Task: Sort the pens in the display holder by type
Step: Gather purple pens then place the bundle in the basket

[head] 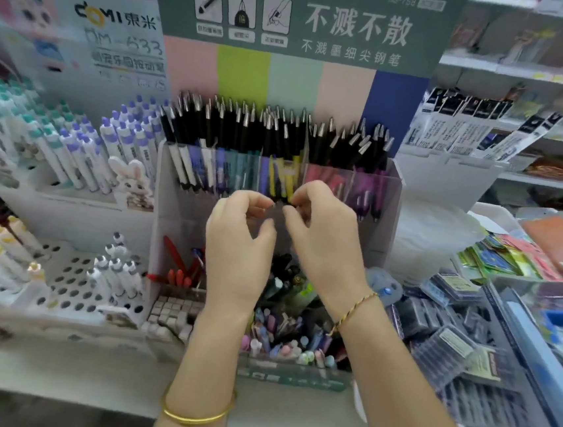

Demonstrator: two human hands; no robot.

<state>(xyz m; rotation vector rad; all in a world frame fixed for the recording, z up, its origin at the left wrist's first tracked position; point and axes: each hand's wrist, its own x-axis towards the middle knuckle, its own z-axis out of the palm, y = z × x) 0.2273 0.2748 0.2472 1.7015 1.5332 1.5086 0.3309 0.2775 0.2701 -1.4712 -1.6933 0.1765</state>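
The white display holder has a clear front and several compartments of black-capped pens, with white, purple, teal, yellow, red and violet barrels. Both my hands are raised in front of its clear wall, below the yellow pens. The fingers of my left hand are loosely curled, thumb apart, and nothing shows in them. My right hand curls its fingertips toward its thumb close to the left hand. Whether it pinches anything is hidden. A lower tray holds mixed loose pens, partly covered by my wrists.
At the left stand a rack of white rabbit-themed pens and a perforated stand with a few pens. Red pens lie in a lower left compartment. Packaged refills hang at the right, above boxes and coloured packets.
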